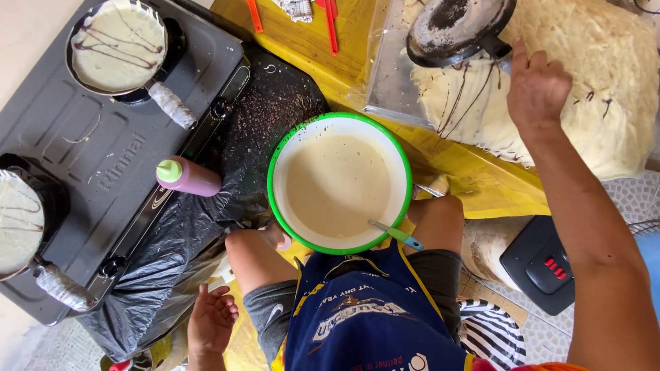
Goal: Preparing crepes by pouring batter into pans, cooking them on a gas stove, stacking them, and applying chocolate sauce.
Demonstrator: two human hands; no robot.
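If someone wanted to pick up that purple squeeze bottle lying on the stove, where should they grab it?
Probably round the middle of the bottle, coming from above. It lies on its side on the stove edge, green cap pointing left, so its round purple body is open to fingers closing across it. The left hand is nearer; the right hand is at a pan handle.

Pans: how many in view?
3. One with batter on the stove's far burner; one at the left edge on the near burner; one upturned in the right hand over the crepe pile. None seem hidden.
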